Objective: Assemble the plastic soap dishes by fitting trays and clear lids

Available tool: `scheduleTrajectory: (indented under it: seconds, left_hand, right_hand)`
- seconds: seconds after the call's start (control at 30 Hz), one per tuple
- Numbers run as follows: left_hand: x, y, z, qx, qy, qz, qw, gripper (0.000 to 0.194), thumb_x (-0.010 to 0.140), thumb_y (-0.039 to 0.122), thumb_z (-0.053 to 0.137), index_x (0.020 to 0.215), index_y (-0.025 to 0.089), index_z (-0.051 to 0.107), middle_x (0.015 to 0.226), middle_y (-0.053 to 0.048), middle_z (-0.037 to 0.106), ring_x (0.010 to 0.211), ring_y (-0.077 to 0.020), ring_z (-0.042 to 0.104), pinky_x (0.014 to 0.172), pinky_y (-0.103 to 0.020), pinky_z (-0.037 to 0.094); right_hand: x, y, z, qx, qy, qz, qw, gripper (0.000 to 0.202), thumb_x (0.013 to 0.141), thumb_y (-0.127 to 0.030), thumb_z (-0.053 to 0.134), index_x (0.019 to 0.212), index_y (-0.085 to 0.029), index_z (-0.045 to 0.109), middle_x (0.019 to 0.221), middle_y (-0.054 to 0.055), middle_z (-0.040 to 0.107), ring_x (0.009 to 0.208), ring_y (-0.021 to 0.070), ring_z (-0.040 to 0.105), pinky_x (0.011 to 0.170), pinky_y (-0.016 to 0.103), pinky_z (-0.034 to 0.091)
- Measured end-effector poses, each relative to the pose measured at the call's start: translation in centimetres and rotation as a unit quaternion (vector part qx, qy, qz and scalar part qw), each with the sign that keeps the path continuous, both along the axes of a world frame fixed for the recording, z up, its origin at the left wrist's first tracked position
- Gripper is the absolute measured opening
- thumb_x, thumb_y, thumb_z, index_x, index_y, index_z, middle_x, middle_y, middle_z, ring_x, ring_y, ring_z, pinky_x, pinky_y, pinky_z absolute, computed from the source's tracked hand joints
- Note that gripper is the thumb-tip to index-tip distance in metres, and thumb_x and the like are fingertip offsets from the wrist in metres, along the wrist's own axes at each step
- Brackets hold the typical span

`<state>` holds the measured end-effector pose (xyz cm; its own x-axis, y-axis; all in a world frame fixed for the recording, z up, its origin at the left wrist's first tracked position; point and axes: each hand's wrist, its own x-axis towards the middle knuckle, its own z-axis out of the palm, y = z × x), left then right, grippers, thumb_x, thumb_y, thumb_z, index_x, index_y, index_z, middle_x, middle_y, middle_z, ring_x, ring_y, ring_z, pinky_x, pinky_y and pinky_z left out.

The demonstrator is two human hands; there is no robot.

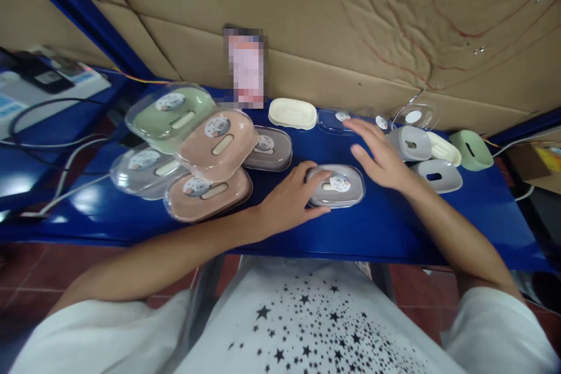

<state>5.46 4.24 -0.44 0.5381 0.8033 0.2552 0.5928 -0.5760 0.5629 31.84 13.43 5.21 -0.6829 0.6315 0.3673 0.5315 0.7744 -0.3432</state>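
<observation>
A grey oval plastic box (356, 191) with a clear cover, a round label and a cream slot piece lies flat on the blue table (280, 236). My left hand (298, 196) grips its left end, fingers over the top and far side, thumb along the near side. Just above and to the right of that box, my right hand (381, 155) is open, its fingers spread and holding nothing. Behind its fingertips lies a clear plastic cover (328, 121) with a round label. Beside my right wrist sit a light grey slotted shell (409, 143) and a second grey shell (440, 176).
Covered boxes are piled on the left, including a green one (170, 117) and a pink one (219, 149). At the back stand a cream tray (293, 113) and a phone-like blurred object (246, 67). A green shell (472, 150) stands far right. Cardboard (307, 23) walls the back.
</observation>
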Motion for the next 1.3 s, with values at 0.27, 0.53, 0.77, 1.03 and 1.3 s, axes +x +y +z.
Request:
scheduleTrajectory:
  seconds: [0.27,0.53,0.77,1.03,1.3]
  left_hand:
    - [0.5,-0.3,-0.3,0.029,0.033,-0.018,0.999,0.08,0.087,0.052,0.086,0.151,0.021,0.051,0.149,-0.019,0.049,0.134,-0.0379,0.062,0.116,-0.057,0.055]
    - [0.2,-0.5,-0.4,0.05,0.056,-0.022,0.997,0.079,0.091,0.058,0.08,0.154,0.021,0.048,0.153,-0.021,0.049,0.132,-0.0389,0.064,0.108,-0.057,0.06]
    - [0.1,-0.8,-0.1,0.028,0.054,-0.017,0.998,0.075,0.092,0.054,0.081,0.149,0.018,0.047,0.164,-0.026,0.04,0.144,-0.0416,0.058,0.114,-0.055,0.057]
    - [-1.0,-1.5,1.8,0.064,0.118,0.043,0.99,0.064,0.088,0.042,0.086,0.133,0.016,0.048,0.155,-0.027,0.052,0.142,-0.0415,0.06,0.113,-0.053,0.058]
    - [-3.1,-5.1,0.5,0.115,0.105,0.143,0.977,0.063,0.096,0.045,0.077,0.141,0.015,0.044,0.154,-0.03,0.052,0.139,-0.0446,0.062,0.105,-0.061,0.062]
  right_hand:
    - [-15.9,12.1,1.0,0.18,-0.21,0.082,0.958,0.056,0.113,-0.022,0.027,0.169,-0.017,0.03,0.176,0.016,0.035,0.147,0.0385,0.047,0.116,0.066,0.038]
    - [-19.7,14.0,-0.7,0.207,-0.199,0.081,0.955,0.053,0.115,-0.029,0.028,0.166,-0.015,0.032,0.174,0.017,0.037,0.144,0.0356,0.049,0.117,0.063,0.039]
    - [-12.8,8.3,1.5,0.11,-0.136,0.083,0.981,0.057,0.115,-0.044,0.03,0.168,-0.026,0.034,0.179,0.011,0.03,0.148,0.0383,0.045,0.116,0.065,0.038]
    - [-1.8,-0.6,0.0,-0.027,-0.115,0.034,0.992,0.051,0.114,-0.044,0.039,0.163,-0.028,0.045,0.175,0.01,0.039,0.153,0.0347,0.047,0.119,0.062,0.043]
    - [0.6,-6.3,-2.2,-0.061,-0.083,0.044,0.994,0.056,0.11,-0.041,0.055,0.164,-0.033,0.044,0.17,0.012,0.047,0.147,0.0344,0.056,0.114,0.061,0.052]
